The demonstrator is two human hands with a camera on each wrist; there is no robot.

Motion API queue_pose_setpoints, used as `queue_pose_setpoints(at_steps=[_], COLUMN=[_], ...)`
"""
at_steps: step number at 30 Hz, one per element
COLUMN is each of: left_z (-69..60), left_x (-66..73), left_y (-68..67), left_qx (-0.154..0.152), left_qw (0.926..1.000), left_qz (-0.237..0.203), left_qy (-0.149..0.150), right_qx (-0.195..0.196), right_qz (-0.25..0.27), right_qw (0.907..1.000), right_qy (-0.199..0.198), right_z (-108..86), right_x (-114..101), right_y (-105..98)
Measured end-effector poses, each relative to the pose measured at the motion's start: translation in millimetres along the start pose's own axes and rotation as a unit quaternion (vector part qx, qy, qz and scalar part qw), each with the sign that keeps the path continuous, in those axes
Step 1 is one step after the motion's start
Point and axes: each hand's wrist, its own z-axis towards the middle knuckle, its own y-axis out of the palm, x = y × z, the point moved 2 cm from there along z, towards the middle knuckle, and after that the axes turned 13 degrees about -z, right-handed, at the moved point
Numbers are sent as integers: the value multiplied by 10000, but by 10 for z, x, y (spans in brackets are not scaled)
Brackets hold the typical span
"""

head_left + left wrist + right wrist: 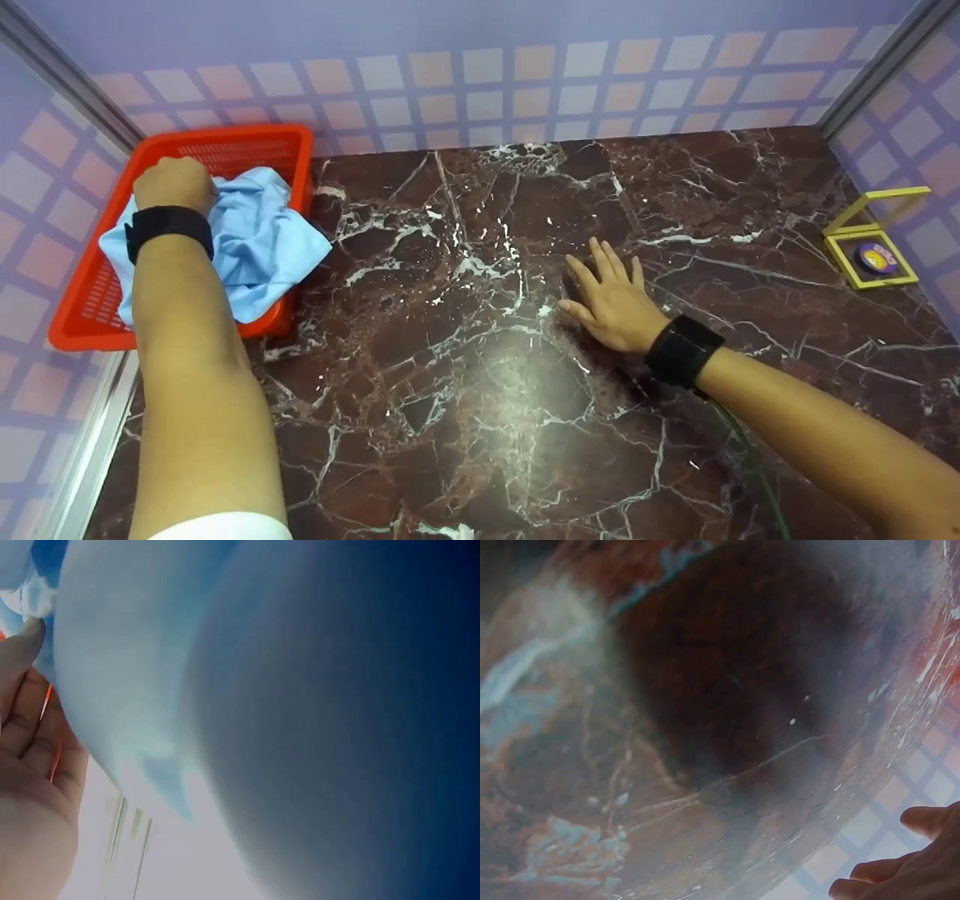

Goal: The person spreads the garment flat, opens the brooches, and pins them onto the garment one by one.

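Observation:
A crumpled light-blue cloth (259,232) lies in a red plastic basket (300,161) at the left, one corner hanging over the basket's right rim. My left hand (176,184) is over the basket and pinches the cloth; in the left wrist view the thumb (28,634) is against the blue fabric, which fills most of that view. Its other fingers are partly curled. At mid-table my right hand (619,307) is palm down with fingers extended, holding nothing. Whether it touches the marble cannot be told. Small white bits (506,244) lie scattered to its left.
At the right edge stands an open yellow square case (855,270) with its frame-like lid raised and a round purple piece (876,258) inside. The dark red marble tabletop (465,420) meets tiled-pattern walls (480,67) behind and at both sides. A green cable (757,465) trails from the right wristband.

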Motion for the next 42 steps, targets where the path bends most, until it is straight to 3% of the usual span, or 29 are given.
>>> queue_pose_setpoints(at_steps=[8,15,22,26,38,42], left_z=[4,-73,-131,-149,-184,-151], left_x=[137,228,283,420,860,1032], left_y=[-230,-436,-729,-827,-1006,-1076], left_qx=[338,356,828,1113,2104,2449], left_qw=[9989,9986,9955,9918,9692,9577], left_qz=[-271,-390,-391,-583,-1227,-1412], left_qy=[156,42,260,230,369,541], right_qx=[105,190,181,204,202,241], right_qz=[8,-5,59,118,248,310], right_qw=[9999,9998,9998,9996,9988,9983], right_qy=[81,108,115,176,374,434], right_z=[50,96,203,229,264,272], right_x=[79,100,29,37,152,192], right_y=[-39,-48,-51,-55,-78,-84])
